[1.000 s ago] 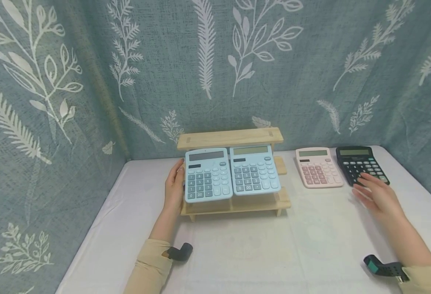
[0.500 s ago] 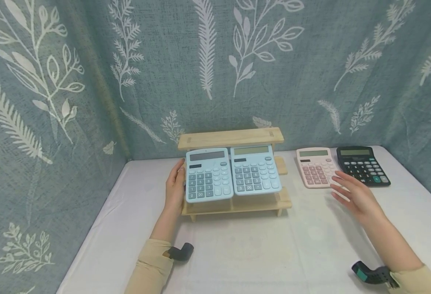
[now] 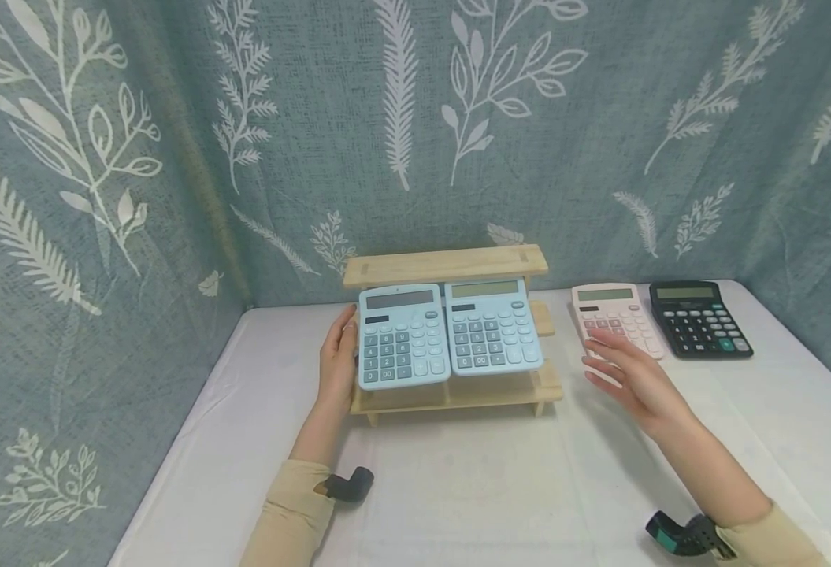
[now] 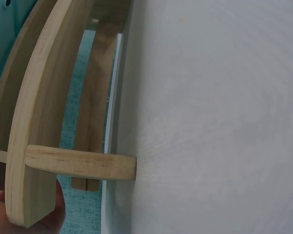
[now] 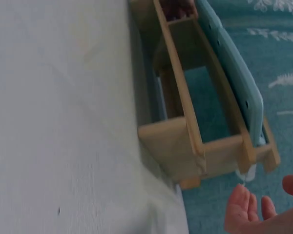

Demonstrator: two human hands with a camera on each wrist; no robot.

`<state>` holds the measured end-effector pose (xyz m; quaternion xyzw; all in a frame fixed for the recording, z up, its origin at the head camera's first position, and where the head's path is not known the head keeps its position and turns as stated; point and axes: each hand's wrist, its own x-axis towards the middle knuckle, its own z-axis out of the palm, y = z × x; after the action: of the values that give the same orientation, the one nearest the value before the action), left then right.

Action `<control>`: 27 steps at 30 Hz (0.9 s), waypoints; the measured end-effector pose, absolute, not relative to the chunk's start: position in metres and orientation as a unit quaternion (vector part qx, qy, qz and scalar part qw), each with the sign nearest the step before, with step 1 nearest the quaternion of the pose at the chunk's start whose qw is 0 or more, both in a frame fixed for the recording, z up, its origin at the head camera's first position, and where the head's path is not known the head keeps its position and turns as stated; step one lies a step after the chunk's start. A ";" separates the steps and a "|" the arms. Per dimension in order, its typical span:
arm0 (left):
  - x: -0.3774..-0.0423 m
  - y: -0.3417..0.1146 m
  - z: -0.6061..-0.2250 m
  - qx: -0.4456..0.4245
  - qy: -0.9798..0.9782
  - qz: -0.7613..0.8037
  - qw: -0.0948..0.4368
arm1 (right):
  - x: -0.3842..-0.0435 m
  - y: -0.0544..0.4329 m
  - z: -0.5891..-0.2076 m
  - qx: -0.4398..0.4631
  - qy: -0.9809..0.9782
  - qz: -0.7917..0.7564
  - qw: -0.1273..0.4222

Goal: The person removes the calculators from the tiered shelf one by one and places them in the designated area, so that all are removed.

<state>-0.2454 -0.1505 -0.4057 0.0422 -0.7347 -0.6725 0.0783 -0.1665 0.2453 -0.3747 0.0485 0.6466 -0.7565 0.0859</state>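
A tiered wooden display rack [image 3: 450, 265] stands upright with a blue calculator [image 3: 404, 339] on its left half and a second blue calculator [image 3: 493, 327] beside it. My left hand [image 3: 335, 358] grips the rack's left end, fingers going behind it. In the left wrist view, that hand [image 4: 44, 217] shows around the end of a wooden board [image 4: 41, 97]. My right hand [image 3: 638, 390] hovers with spread fingers and holds nothing. It overlaps the lower part of a pink calculator [image 3: 606, 298] in the head view. In the right wrist view, its fingers [image 5: 240, 204] are near the rack's right end.
Right of the pink calculator lies a black calculator [image 3: 699, 319]. The white tablecloth [image 3: 472, 480] spreads in front of the rack. A patterned blue-green curtain [image 3: 330, 134] hangs behind and along the sides.
My right hand has moved left, from over the black calculator to the front of the pink one, toward the rack. My left hand, the rack and the calculators have stayed put.
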 end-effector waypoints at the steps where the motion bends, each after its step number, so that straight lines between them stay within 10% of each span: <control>1: -0.246 -0.150 -0.406 0.043 -0.734 -0.673 0.079 | -0.166 0.242 -0.375 0.046 0.647 -0.756 0.087; 27: -0.246 -0.150 -0.406 0.041 -0.731 -0.676 0.083 | -0.165 0.190 -0.380 0.002 0.603 -0.788 0.123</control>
<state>-0.2457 -0.1504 -0.4062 0.0413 -0.7307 -0.6764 0.0826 -0.1648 0.1901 -0.3795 0.0019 0.6033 -0.7880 0.1226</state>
